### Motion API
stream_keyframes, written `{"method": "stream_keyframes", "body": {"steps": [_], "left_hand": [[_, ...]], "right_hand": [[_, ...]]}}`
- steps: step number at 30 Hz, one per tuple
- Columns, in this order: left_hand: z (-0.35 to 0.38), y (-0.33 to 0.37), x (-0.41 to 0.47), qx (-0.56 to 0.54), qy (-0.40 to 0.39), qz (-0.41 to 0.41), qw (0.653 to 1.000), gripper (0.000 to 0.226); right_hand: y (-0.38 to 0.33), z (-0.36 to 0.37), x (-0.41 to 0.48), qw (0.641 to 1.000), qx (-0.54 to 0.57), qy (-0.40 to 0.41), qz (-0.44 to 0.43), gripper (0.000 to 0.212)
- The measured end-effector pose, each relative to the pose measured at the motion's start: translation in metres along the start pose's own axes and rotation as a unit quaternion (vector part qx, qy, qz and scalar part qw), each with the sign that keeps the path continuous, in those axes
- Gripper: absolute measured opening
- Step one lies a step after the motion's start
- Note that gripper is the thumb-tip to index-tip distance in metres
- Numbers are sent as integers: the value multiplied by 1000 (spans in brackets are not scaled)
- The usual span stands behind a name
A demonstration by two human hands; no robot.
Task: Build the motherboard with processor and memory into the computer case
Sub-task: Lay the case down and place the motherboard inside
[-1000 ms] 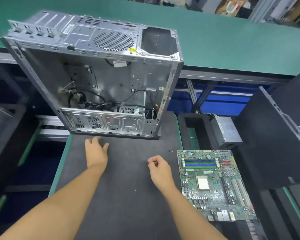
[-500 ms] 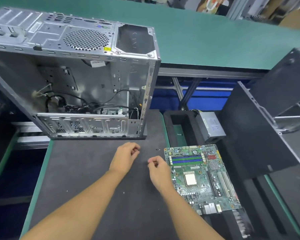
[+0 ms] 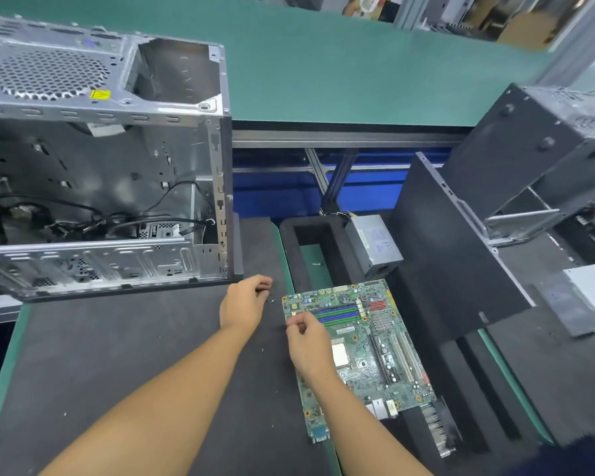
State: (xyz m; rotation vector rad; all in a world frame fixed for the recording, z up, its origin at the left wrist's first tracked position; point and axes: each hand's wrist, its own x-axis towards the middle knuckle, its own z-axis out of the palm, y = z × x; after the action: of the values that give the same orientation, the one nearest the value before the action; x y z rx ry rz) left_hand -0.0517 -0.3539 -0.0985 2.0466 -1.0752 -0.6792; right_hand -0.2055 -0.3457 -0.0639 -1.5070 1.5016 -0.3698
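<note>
Motherboard (image 3: 371, 345) lies flat, chips up, just right of the dark mat (image 3: 134, 355); its long axis runs away from me, leaning a bit right at the near end; blue and green memory slots at the far end, port side nearest me. Computer case (image 3: 117, 187) sits at the mat's far left, open side toward the camera. Left hand (image 3: 244, 304) is curled in a loose fist beside the board's far-left corner; right hand (image 3: 310, 341) hovers over the board's left edge, thumb and forefinger pinched together; can't tell if anything's between them.
</note>
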Motion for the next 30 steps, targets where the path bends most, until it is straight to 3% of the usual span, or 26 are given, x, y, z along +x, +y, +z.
{"method": "stream_keyframes", "body": {"steps": [8,12,15,17,19,21,22,24,26,30], "left_hand": [[-67,-25,-43,-73,86,29,993,16],[-133,-46,-63,-45,206,-11,978,7],[-190,-59,-68,-83,352,-53,931,10],[-232,-69,-64,-111,460,-78,877,25],[-274,-78,-55,-143,518,-114,836,50],[-308,-82,-45,-172,477,-122,853,71],[-320,-83,-39,-188,426,-118,877,70],[-332,-78,-29,-202,329,-124,914,46],[-336,-74,-22,-180,334,-145,914,22],[-340,-65,-21,-91,384,-167,904,9]], "right_hand": [[-40,25,-9,999,31,1,-40,20],[-82,43,-10,994,76,3,-82,30],[-120,57,-9,987,116,1,-111,51],[-143,64,-6,984,124,2,-129,64],[-164,67,0,981,131,14,-142,67],[-183,68,6,981,133,34,-140,58],[-190,69,8,981,131,47,-135,50],[-200,69,11,982,122,79,-122,36],[-205,69,12,982,106,106,-114,33],[-209,66,8,983,71,135,-105,24]]}}
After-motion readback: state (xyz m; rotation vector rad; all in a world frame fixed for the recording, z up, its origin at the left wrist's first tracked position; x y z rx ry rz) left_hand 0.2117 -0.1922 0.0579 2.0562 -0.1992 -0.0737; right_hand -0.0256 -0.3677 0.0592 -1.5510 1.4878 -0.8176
